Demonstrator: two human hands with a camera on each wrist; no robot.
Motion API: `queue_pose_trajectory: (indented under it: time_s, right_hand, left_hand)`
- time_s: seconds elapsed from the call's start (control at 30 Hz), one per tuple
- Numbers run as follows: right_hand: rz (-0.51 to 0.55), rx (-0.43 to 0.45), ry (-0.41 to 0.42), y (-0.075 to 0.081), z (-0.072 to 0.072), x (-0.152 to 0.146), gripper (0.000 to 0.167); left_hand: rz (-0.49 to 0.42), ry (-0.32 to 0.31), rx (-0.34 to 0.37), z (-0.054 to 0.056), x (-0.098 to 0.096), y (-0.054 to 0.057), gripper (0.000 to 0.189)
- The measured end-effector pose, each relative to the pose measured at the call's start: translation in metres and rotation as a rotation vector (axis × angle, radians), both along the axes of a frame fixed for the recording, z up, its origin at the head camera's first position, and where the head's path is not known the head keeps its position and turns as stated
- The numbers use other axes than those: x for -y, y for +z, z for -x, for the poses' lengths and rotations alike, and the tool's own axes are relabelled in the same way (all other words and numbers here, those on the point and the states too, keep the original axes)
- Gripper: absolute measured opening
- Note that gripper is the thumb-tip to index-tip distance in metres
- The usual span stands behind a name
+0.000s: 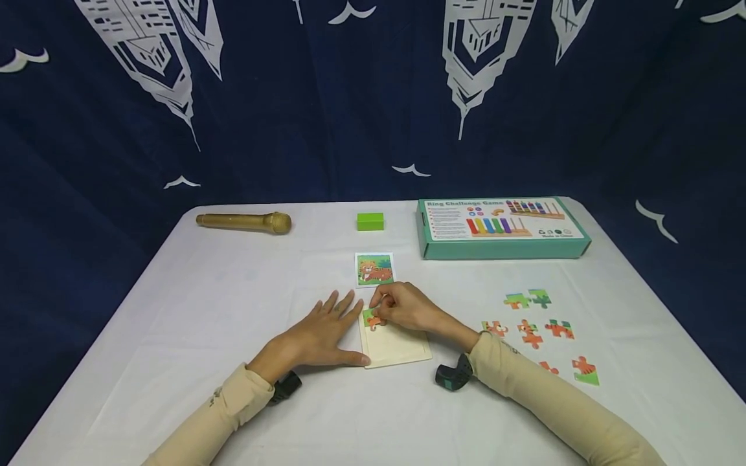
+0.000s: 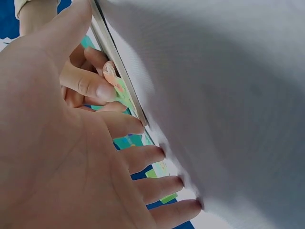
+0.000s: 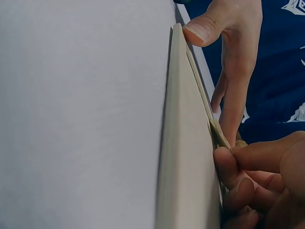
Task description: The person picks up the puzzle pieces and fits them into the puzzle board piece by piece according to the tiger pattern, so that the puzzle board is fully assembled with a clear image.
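Note:
A pale wooden puzzle tray (image 1: pixel 402 350) lies on the table between my hands. My right hand (image 1: pixel 406 307) pinches a green and orange jigsaw piece (image 1: pixel 373 321) at the tray's far left corner. In the right wrist view the held piece (image 3: pixel 220 135) is tilted, one edge down by the tray's rim. My left hand (image 1: pixel 324 334) lies with fingers spread along the tray's left side, thumb at the near corner and forefinger by the far one. Just beyond the tray lies a square tiger picture card (image 1: pixel 375 269), partly behind my right hand.
Several loose jigsaw pieces (image 1: pixel 529 335) are spread on the right, one partly behind my right sleeve. At the back stand a green block (image 1: pixel 370 222) and a teal game box (image 1: pixel 504 250). A gold microphone (image 1: pixel 243 222) lies at the back left.

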State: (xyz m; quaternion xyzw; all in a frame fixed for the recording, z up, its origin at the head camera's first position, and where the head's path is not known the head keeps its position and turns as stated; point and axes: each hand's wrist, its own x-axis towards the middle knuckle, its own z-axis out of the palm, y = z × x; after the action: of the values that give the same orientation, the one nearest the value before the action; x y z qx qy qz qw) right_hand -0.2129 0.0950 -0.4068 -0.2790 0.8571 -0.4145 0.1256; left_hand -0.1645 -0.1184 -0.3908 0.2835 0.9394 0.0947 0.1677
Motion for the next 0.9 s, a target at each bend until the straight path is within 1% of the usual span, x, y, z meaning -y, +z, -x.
queue_pose_trajectory:
  time_s: [0.2, 0.27, 0.43, 0.57, 0.7, 0.9]
  right_hand:
    - [-0.025, -0.021, -0.021, 0.000, -0.001, 0.002, 0.007]
    - [-0.043, -0.048, -0.028, -0.001, -0.001, 0.003, 0.007]
    - [-0.110, -0.124, -0.053, -0.002, -0.004, 0.007, 0.014]
    - [-0.152, -0.183, -0.060, -0.002, -0.006, 0.010, 0.014]
    - [-0.161, -0.218, -0.058, -0.003, -0.007, 0.010, 0.014]
    - [-0.135, -0.221, -0.033, 0.000, -0.010, 0.005, 0.011]
  left_hand:
    - [-0.001, -0.005, 0.000, 0.001, -0.001, -0.001, 0.103]
    - [0.003, -0.006, -0.004, 0.001, 0.000, -0.002, 0.103]
    - [0.000, -0.007, -0.005, 0.001, -0.001, -0.003, 0.103]
    - [-0.002, -0.012, -0.007, 0.001, -0.001, -0.003, 0.103]
    - [-0.006, -0.015, -0.011, 0.001, 0.000, -0.003, 0.103]
    - [-0.012, -0.015, -0.017, 0.000, -0.001, -0.003, 0.103]
